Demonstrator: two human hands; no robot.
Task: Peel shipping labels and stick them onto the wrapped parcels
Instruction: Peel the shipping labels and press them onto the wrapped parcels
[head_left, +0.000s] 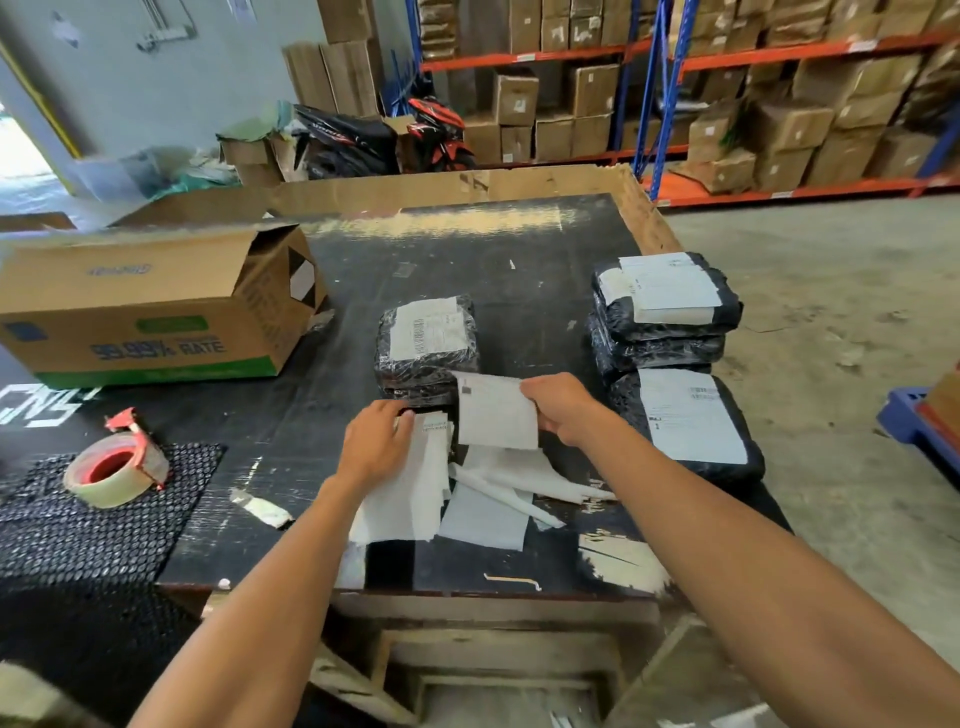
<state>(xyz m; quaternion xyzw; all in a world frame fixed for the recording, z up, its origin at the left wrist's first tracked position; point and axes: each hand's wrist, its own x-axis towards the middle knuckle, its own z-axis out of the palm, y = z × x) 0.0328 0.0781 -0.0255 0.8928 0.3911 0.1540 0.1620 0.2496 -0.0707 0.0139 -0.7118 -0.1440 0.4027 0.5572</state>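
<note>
Peeling label (496, 410) — both hands (563, 408) gripping.

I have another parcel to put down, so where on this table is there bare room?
The clearest patch is the far middle of the table, between the cardboard box and the right-hand parcel stack. Another lies between the tape roll and left hand. It is crowded around the loose label sheets.

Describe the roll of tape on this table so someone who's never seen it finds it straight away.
On the black table, go to the near left corner, where a bubble-wrap sheet lies in front of the open cardboard box. The tape roll sits on that sheet: the only round thing, clear tape on a red dispenser.
</note>
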